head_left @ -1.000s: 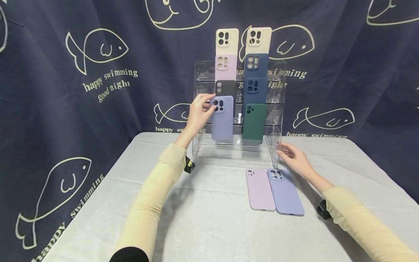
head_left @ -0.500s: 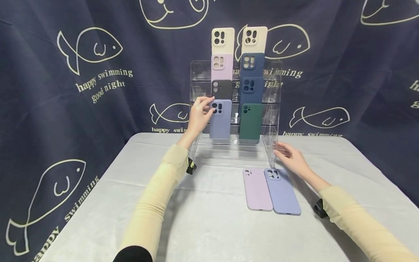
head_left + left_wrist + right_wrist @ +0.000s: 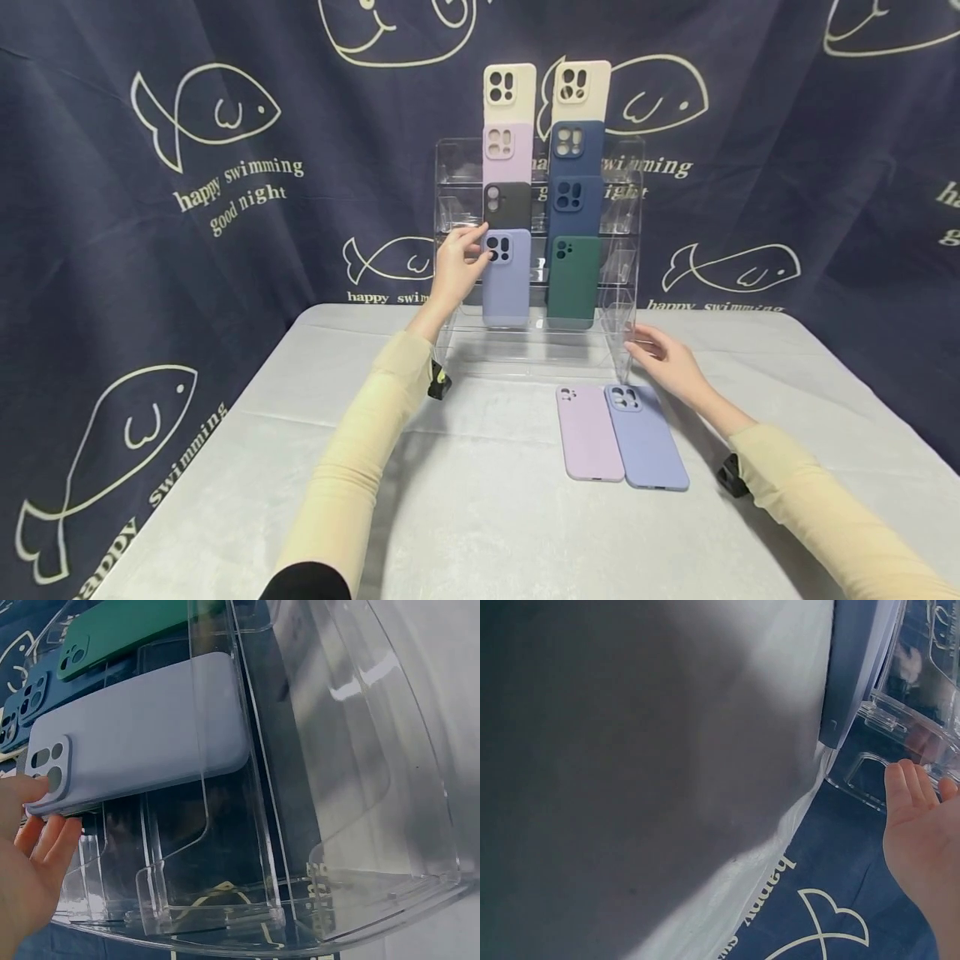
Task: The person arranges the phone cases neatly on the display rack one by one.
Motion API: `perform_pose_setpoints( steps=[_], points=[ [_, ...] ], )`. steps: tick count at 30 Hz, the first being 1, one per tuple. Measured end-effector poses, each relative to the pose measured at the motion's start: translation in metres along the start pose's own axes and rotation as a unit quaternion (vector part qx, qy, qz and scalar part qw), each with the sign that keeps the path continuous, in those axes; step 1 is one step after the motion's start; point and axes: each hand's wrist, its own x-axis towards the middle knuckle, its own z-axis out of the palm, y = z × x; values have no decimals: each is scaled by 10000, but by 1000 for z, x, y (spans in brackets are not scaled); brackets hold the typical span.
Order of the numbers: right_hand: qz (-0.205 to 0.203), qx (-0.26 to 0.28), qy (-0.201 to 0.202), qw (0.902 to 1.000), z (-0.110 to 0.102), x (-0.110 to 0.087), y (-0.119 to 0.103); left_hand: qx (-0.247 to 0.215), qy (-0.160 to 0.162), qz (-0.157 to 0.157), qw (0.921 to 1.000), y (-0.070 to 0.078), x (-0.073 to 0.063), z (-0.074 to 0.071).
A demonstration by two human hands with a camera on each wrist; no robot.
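My left hand (image 3: 457,265) pinches a periwinkle phone case (image 3: 507,287) at its upper left corner, the thumb over the camera cutouts. That case stands upright in a lower tier of a clear acrylic display rack (image 3: 536,362), in front of a dark grey case (image 3: 513,204). In the left wrist view the thumb lies on the front of the periwinkle case (image 3: 150,727), its lower end behind the tier's clear lip. My right hand (image 3: 667,358) touches the rack's right side with its fingers fairly straight, as the right wrist view also shows this hand (image 3: 922,832).
A green case (image 3: 573,279) stands to the right, below navy cases (image 3: 588,150). White cases (image 3: 521,87) top both columns, with a lilac case (image 3: 517,171) on the left. A lilac case (image 3: 592,437) and another periwinkle case (image 3: 652,442) lie on the table (image 3: 480,517).
My left hand has lowered the periwinkle case a little into the tier, so more of the dark grey case shows above it. The right hand stays at the rack; the head view shifted slightly.
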Motion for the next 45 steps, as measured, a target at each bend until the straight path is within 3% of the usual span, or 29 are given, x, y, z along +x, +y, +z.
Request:
perform_pose_setpoints(
  steps=[15,24,31,36,45],
  points=[
    [14,-32,-9,10000,1,0,1,-361,173,234,9989,-11,-16,-13],
    [-252,-295,-66,9992,-2,0,-1,-203,250,357,9988,-19,-30,-32],
    [-150,-560,-399,9975,-9,-1,-6,145,342,515,9980,-33,-46,-49],
    [-151,-835,-699,9939,-17,-5,-9,352,226,544,9976,-48,-60,-57],
    [-193,-1180,-1261,9848,-24,-16,-6,618,-308,315,9971,-67,-84,-68]
  ],
)
